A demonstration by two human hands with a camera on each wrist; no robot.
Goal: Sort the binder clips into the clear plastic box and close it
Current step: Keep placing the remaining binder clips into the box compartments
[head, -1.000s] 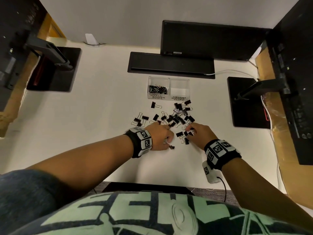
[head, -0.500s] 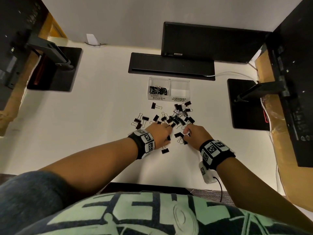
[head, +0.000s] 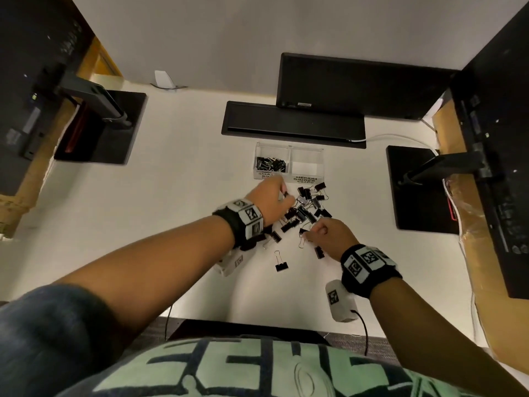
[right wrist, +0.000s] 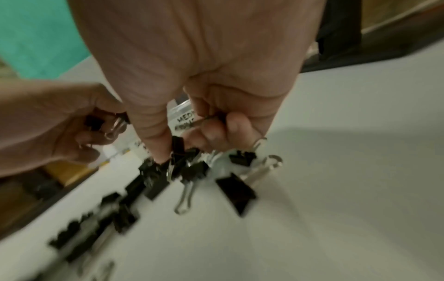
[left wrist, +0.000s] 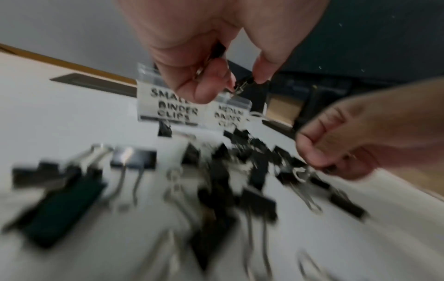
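Observation:
A clear plastic box [head: 289, 164] with two compartments stands open near the desk's middle; its left one, labelled small binder clips [left wrist: 168, 106], holds several black clips [head: 270, 164], and the right one looks empty. A pile of black binder clips [head: 307, 209] lies in front of it. My left hand [head: 274, 196] is raised just before the box, its curled fingers holding small black clips [left wrist: 245, 83]. My right hand [head: 326, 233] is at the pile's near edge, gripping a few small clips [right wrist: 185, 161]. One clip [head: 281, 265] lies apart, nearer me.
A black keyboard [head: 292, 124] and a monitor [head: 357, 84] sit just behind the box. Black monitor bases stand at the left [head: 100, 130] and right [head: 418, 187]. A white cable [head: 400, 138] runs at the back right. The cream desk [head: 171, 210] surrounds the pile.
My left hand has lifted from the pile's near edge and moved forward toward the box with clips in its fingers. The right hand stayed at the pile, gathering clips.

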